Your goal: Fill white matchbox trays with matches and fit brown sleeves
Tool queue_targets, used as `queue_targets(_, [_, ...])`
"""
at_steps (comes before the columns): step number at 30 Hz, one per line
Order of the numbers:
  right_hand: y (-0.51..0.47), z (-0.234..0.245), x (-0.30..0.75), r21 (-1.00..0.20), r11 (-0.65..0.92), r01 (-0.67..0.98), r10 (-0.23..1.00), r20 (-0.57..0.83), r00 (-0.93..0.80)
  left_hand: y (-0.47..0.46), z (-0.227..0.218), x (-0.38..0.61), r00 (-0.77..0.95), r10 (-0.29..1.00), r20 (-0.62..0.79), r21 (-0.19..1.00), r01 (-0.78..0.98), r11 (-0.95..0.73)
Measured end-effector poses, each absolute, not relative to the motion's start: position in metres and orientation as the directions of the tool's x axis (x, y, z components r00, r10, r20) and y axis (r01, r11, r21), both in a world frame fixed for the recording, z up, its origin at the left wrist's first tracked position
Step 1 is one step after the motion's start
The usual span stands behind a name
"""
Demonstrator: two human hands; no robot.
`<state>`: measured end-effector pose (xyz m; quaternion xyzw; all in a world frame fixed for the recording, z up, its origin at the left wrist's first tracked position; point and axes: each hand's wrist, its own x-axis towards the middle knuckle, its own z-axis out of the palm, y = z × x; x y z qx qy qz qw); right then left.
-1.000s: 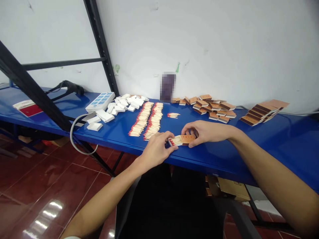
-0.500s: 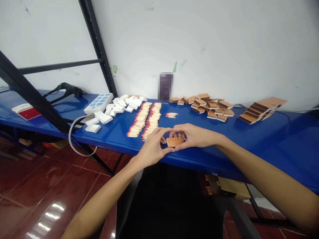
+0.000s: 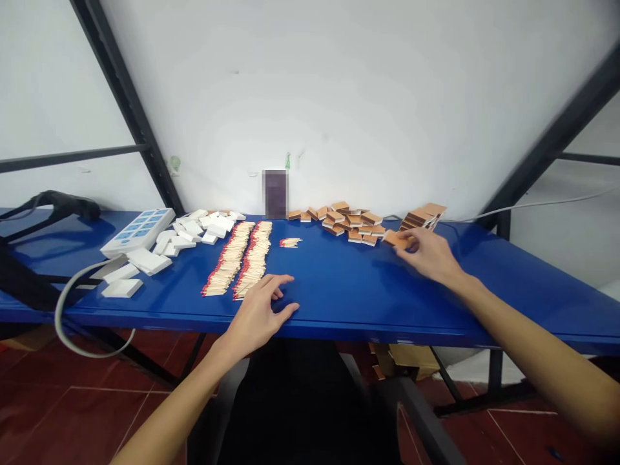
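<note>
My right hand point(image 3: 426, 252) grips a matchbox point(image 3: 396, 240) with an orange-brown top, at the right end of a heap of matchboxes point(image 3: 356, 223). Just behind that hand leans a stack of matchbox sleeves point(image 3: 421, 216), partly covered by my fingers. My left hand point(image 3: 264, 307) hovers near the table's front edge, thumb and fingers apart, with nothing in it. Beside it lie two long rows of red-tipped matches, a left row point(image 3: 230, 258) and a right row point(image 3: 254, 255). A small bunch of matches point(image 3: 291, 243) lies to the right of the rows.
White matchbox trays point(image 3: 194, 229) are piled at the left, beside a white power strip point(image 3: 138, 232) whose grey cable point(image 3: 61, 310) loops over the front edge. A pixelated dark object point(image 3: 276, 194) stands against the wall. Black shelf posts point(image 3: 130, 97) rise at both sides of the blue table point(image 3: 334, 297).
My right hand has carried the matchbox from the front middle to the heap at the right. My left hand has let go of it and opened. The view has turned right.
</note>
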<state>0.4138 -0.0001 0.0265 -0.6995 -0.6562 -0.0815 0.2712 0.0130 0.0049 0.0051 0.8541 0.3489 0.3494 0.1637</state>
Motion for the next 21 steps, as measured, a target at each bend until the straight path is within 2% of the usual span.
queue_targets(1, [0.004, 0.025, 0.432, -0.215, -0.05, 0.975, 0.844, 0.514, 0.156, 0.005, 0.005, 0.013, 0.515, 0.704, 0.489, 0.516, 0.481, -0.709])
queue_targets(3, [0.012, 0.023, 0.455, -0.102, -0.093, 0.99, 0.87, 0.475, 0.131, 0.006, 0.004, 0.012, 0.516, 0.701, 0.493, 0.509, 0.482, -0.713])
queue_targets(5, [0.022, 0.019, 0.465, -0.051, -0.134, 0.99, 0.898, 0.416, 0.143, 0.006, 0.003, 0.012, 0.517, 0.701, 0.49, 0.507, 0.485, -0.713])
queue_targets(13, [0.041, 0.005, 0.462, -0.112, -0.223, 0.968, 0.877, 0.411, 0.25, -0.004, 0.006, 0.014, 0.565, 0.646, 0.513, 0.442, 0.471, -0.764])
queue_targets(16, [0.035, 0.009, 0.455, -0.145, -0.232, 0.962, 0.853, 0.446, 0.272, -0.003, 0.026, -0.003, 0.653, 0.525, 0.546, 0.404, 0.344, -0.848])
queue_targets(17, [0.032, 0.011, 0.45, -0.14, -0.216, 0.966, 0.841, 0.476, 0.257, 0.001, 0.034, -0.013, 0.584, 0.511, 0.631, 0.372, 0.349, -0.86])
queue_targets(19, [0.029, 0.015, 0.438, -0.098, -0.136, 0.986, 0.828, 0.536, 0.167, 0.02, 0.049, -0.038, 0.361, 0.536, 0.763, 0.325, 0.503, -0.801])
queue_targets(21, [0.03, 0.018, 0.422, -0.046, -0.019, 0.999, 0.817, 0.575, 0.042, 0.051, 0.058, -0.067, 0.218, 0.581, 0.784, 0.3, 0.686, -0.663])
